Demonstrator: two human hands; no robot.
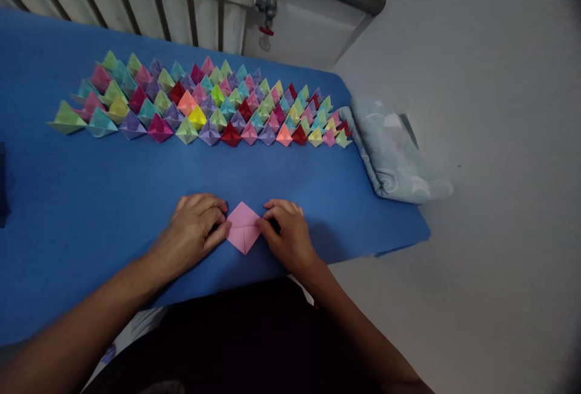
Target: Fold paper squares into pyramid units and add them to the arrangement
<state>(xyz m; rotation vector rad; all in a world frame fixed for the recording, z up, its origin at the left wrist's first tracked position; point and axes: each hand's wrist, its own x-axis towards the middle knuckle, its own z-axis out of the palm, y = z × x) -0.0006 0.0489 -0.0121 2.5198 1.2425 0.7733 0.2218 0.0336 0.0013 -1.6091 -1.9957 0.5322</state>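
Observation:
A pink folded paper [244, 233] with crease lines sits in a diamond position on the blue table, near its front edge. My left hand [196, 224] grips the paper's left corner, its fingers curled and the thumb at the edge. At the opposite corner, my right hand [288, 230] pinches the paper between thumb and fingers. Beyond the hands stand many small folded paper boats [209, 132] in rows, in green, teal, purple, pink, red and yellow.
A folded pale blue patterned cloth [390, 152] lies at the table's right end, against the wall. Behind the blue table [136, 182] are a white radiator [172, 6] and a pipe with a red-handled valve [266, 31].

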